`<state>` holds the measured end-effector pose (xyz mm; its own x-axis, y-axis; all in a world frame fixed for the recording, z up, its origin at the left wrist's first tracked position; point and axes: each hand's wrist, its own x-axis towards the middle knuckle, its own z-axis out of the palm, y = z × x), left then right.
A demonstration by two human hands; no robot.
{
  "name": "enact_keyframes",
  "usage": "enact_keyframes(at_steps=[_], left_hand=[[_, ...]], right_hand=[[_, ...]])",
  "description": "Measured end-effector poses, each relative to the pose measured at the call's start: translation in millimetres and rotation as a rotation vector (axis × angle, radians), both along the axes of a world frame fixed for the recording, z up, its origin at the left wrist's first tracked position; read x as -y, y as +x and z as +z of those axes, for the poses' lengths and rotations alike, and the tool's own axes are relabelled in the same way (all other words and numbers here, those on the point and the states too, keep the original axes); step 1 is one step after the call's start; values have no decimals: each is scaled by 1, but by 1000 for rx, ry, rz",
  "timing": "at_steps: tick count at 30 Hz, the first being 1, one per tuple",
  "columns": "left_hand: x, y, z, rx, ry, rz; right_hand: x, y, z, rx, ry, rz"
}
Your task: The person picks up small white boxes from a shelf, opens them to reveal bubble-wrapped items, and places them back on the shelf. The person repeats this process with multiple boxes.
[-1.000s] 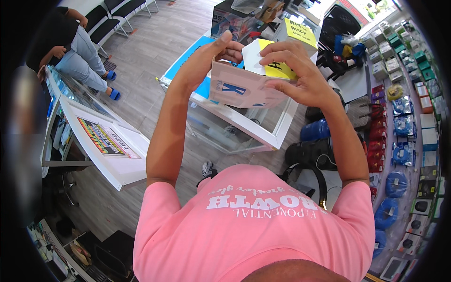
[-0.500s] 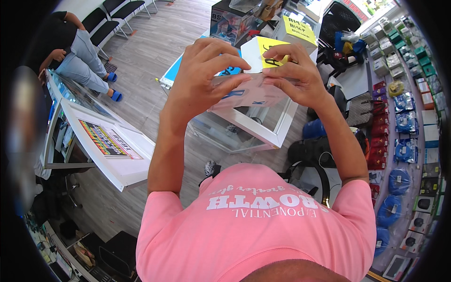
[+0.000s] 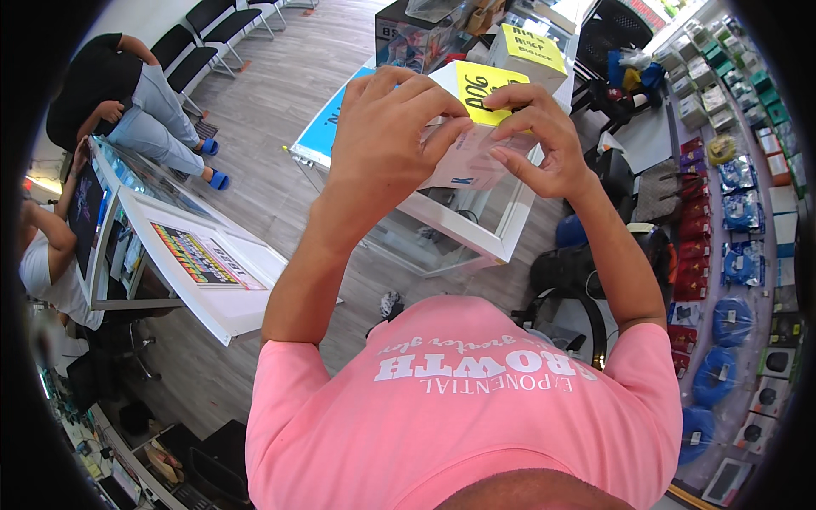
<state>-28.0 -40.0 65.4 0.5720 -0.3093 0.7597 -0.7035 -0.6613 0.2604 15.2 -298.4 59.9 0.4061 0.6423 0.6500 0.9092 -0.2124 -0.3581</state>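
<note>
Grey wood-look flooring (image 3: 246, 98) ran through the shop around us, with a white-framed glass counter (image 3: 495, 246) straight ahead. Over its top we had a white box (image 3: 463, 161) between our two hands, tilted, a yellow label (image 3: 483, 85) on its upper face; we could not tell whether the box rested on the counter.

Our left hand (image 3: 387, 127) came over the box's left end, fingers bent, the thumb and forefinger tips near each other at the top edge. Our right hand (image 3: 544, 140) was at the other end, its thumb by the front face and its fingers spaced apart over the label. We could not tell how firmly either hand gripped.

Just behind stood another yellow-labelled box (image 3: 557, 81), and to the left on the counter lay a blue panel (image 3: 327, 127). Farther left we had a second white counter (image 3: 217, 302) bearing a colourful printed sheet (image 3: 204, 255), and beyond it a person in a black top (image 3: 102, 85). Along our right hung red packets (image 3: 693, 234) and coiled blue cables (image 3: 731, 323).
</note>
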Motion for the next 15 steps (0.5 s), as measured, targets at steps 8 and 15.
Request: enact_keyframes(at_steps=[8,15], left_hand=[[-3,-3,8,-36,106,-27],[-3,-5,5,-16,108,2]], right_hand=[[1,-1,-3,-5,32,-6],[0,0,-9,-10,84,-5]])
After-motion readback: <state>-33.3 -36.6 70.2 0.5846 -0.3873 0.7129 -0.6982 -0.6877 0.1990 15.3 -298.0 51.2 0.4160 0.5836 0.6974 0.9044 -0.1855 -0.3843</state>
